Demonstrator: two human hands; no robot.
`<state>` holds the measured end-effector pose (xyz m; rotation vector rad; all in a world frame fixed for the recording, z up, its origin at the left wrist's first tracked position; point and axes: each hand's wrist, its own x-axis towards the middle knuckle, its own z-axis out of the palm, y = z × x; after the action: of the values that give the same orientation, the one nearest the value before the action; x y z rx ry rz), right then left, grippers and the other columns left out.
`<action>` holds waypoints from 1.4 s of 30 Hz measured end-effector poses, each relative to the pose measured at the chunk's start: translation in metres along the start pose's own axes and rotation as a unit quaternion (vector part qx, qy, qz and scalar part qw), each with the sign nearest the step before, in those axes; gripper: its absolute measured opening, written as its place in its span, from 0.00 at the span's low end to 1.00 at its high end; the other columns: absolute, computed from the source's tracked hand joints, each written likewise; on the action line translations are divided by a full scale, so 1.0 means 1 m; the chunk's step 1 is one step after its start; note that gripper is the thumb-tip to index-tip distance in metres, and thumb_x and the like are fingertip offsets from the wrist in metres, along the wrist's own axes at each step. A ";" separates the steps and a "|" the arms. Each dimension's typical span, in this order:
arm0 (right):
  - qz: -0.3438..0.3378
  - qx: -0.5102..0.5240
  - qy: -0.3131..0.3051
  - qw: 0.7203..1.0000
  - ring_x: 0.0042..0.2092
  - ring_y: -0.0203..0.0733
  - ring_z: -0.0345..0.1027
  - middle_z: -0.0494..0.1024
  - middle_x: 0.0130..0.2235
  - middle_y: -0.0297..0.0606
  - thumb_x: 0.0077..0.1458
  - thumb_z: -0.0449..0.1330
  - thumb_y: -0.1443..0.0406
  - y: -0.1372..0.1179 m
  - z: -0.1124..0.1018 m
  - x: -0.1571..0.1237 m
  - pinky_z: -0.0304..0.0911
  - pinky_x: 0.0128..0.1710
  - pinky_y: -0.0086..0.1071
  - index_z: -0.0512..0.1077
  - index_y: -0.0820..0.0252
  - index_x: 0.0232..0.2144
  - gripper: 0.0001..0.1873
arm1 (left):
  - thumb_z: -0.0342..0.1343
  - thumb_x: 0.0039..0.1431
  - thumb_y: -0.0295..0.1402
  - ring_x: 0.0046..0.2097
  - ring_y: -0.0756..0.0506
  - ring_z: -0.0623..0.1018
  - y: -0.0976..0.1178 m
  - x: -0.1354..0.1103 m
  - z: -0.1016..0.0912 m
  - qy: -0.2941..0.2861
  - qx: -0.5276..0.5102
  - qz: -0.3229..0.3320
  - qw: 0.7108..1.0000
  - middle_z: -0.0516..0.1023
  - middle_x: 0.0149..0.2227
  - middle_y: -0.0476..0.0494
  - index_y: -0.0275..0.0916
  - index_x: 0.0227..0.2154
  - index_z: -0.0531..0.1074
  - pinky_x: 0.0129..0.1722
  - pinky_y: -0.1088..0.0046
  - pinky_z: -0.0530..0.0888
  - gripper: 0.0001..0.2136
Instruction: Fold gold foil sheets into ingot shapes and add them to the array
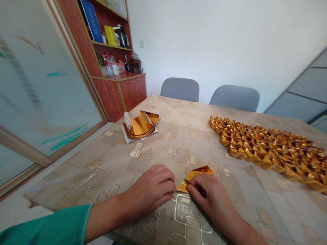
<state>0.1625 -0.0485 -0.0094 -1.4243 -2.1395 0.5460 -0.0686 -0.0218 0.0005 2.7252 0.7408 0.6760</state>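
Note:
A folded piece of gold foil paper [194, 178] lies on the patterned table cover [163, 115] just in front of me. My right hand [209, 199] grips its lower edge between the fingers and thumb, and the fingers hide part of the paper. My left hand [150, 187] rests with its fingers curled, their tips at the paper's left corner. Farther off, a stack of gold foil sheets on white paper [139, 126] sits to the left. A large mass of folded gold pieces [268, 153] covers the right side of the table.
Two grey chairs [180, 89] stand at the table's far side. A red-brown wooden cabinet [120, 86] with shelves of jars and books stands at the far left. A frosted sliding door [43, 92] runs along the left.

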 end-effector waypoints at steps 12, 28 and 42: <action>-0.016 -0.112 0.026 0.993 0.32 0.44 0.65 0.73 0.30 0.37 0.57 0.59 0.70 0.000 0.011 -0.002 0.55 0.33 0.34 0.65 0.58 0.27 0.07 | 0.46 0.69 0.29 0.37 0.46 0.71 0.006 0.001 0.007 -0.021 0.119 0.074 0.990 0.73 0.33 0.46 0.39 0.46 0.70 0.49 0.62 0.68 0.10; -0.027 -0.123 0.003 0.992 0.35 0.46 0.68 0.75 0.33 0.37 0.59 0.56 0.71 0.001 0.008 -0.002 0.59 0.36 0.36 0.67 0.58 0.29 0.07 | 0.47 0.69 0.30 0.39 0.46 0.73 -0.004 0.000 0.004 0.016 0.037 0.048 0.998 0.77 0.37 0.44 0.37 0.41 0.73 0.44 0.66 0.70 0.09; -0.048 -0.156 0.006 0.987 0.36 0.47 0.70 0.76 0.33 0.37 0.59 0.57 0.71 0.002 0.007 0.000 0.62 0.37 0.38 0.69 0.57 0.32 0.05 | 0.47 0.69 0.28 0.42 0.46 0.73 -0.002 0.004 0.006 -0.022 0.104 0.126 0.986 0.78 0.39 0.45 0.36 0.48 0.72 0.51 0.62 0.66 0.11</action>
<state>0.1598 -0.0478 -0.0166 -1.4660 -2.3462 0.1698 -0.0634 -0.0193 -0.0041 3.0493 0.4847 0.6187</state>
